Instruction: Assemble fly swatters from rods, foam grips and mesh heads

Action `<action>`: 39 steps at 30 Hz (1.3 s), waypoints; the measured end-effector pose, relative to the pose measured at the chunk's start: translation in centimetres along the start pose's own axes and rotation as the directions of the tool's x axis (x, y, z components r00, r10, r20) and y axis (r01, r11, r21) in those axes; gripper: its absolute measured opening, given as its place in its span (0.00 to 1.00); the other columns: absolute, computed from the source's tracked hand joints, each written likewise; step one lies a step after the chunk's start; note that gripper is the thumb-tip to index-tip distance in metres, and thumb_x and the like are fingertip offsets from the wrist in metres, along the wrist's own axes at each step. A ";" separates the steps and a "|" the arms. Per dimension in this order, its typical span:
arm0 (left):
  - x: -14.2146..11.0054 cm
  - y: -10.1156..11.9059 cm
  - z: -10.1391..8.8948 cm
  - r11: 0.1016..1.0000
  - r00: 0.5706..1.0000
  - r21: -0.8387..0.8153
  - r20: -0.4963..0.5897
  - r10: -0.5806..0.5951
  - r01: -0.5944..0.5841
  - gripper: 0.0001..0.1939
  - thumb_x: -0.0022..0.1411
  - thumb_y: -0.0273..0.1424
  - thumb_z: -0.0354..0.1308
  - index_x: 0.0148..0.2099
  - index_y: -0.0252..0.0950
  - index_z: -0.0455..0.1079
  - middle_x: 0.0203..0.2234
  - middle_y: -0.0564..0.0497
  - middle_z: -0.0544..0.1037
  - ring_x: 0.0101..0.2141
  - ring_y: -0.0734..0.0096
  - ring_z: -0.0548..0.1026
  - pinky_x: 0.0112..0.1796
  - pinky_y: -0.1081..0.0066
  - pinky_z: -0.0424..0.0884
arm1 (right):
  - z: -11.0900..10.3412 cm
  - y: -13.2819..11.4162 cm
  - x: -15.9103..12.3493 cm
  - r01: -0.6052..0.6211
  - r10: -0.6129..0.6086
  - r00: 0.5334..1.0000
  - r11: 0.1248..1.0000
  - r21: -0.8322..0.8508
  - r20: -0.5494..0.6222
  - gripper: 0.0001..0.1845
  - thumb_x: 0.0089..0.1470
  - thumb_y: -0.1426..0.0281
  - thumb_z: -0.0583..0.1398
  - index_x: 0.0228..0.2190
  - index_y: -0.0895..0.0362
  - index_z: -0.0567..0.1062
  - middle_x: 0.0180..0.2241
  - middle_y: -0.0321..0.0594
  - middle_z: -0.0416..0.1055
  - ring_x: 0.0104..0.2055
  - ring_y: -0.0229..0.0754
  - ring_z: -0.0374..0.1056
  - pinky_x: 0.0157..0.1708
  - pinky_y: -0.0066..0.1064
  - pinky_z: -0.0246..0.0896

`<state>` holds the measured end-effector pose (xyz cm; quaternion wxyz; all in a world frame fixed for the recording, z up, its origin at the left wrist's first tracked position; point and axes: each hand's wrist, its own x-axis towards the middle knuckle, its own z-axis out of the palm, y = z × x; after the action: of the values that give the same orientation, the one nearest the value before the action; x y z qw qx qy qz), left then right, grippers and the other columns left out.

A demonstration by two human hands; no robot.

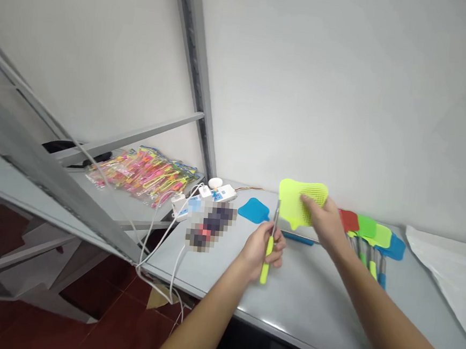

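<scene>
My left hand (260, 247) is closed around a telescopic fly swatter handle (268, 258), which has a yellow-green grip and a thin metal rod pointing up. In my right hand (323, 216) is a yellow-green fly swatter head (291, 198), pinched between thumb and fingers, with its narrow neck pointing down. Rod and head look apart, a small gap between them. Behind my hands a blue fly swatter head (254, 210) lies on the table. A blue handle (298, 238) shows to its right; my left hand partly hides the stretch between.
Several fly swatters (373, 234) in red, green, yellow-green and blue lie at right beside white sheeting (447, 266). Left of my hands are a blurred-out object (213, 226) and power strips (225, 194) with trailing cables. Bagged colourful items (148, 173) cover a shelf behind a metal post (202, 80).
</scene>
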<state>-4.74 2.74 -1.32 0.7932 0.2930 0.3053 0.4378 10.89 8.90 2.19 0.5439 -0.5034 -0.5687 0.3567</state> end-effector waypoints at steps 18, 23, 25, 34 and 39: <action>7.0 -2.6 1.1 0.810 0.813 0.448 0.258 -0.522 0.378 0.19 0.66 0.47 0.50 0.32 0.37 0.65 0.17 0.62 0.57 0.11 0.86 0.45 0.14 0.78 0.64 | -11.4 6.7 -1.6 -0.110 0.166 0.933 0.976 0.186 -0.321 0.20 0.57 0.49 0.54 0.29 0.52 0.67 0.20 0.33 0.65 0.17 0.37 0.58 0.15 0.29 0.54; 7.2 -3.1 0.9 0.833 0.816 0.415 0.288 -0.501 0.366 0.18 0.68 0.44 0.48 0.32 0.37 0.65 0.17 0.61 0.56 0.11 0.86 0.45 0.15 0.77 0.63 | -10.6 6.6 -3.2 -0.150 0.192 0.952 0.971 0.184 -0.238 0.20 0.57 0.50 0.57 0.27 0.53 0.66 0.17 0.31 0.61 0.15 0.34 0.54 0.13 0.27 0.50; 7.3 -3.2 0.8 0.840 0.810 0.399 0.306 -0.501 0.369 0.18 0.68 0.44 0.48 0.32 0.37 0.64 0.17 0.61 0.56 0.11 0.86 0.45 0.15 0.76 0.63 | -10.1 6.9 -3.5 -0.169 0.217 0.945 0.965 0.200 -0.247 0.19 0.56 0.51 0.57 0.28 0.54 0.67 0.18 0.30 0.62 0.15 0.34 0.54 0.12 0.26 0.49; 7.4 -3.2 0.4 0.834 0.799 0.397 0.311 -0.515 0.383 0.18 0.68 0.44 0.47 0.31 0.37 0.64 0.17 0.61 0.56 0.11 0.85 0.46 0.17 0.74 0.64 | -10.0 6.9 -3.6 -0.174 0.233 0.933 0.959 0.222 -0.274 0.19 0.59 0.54 0.57 0.24 0.54 0.63 0.15 0.29 0.58 0.14 0.32 0.52 0.12 0.25 0.47; 7.7 -3.1 0.3 0.835 0.795 0.407 0.327 -0.511 0.370 0.19 0.69 0.44 0.47 0.31 0.37 0.63 0.17 0.62 0.56 0.12 0.85 0.47 0.25 0.69 0.71 | -10.2 7.1 -3.3 -0.213 0.275 0.919 0.949 0.232 -0.283 0.19 0.60 0.54 0.55 0.24 0.54 0.64 0.15 0.29 0.58 0.13 0.32 0.51 0.11 0.25 0.46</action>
<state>0.37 8.02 -5.18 0.8617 0.4260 0.2536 0.1079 21.88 5.96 -3.82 0.6248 -0.5643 -0.3701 0.3926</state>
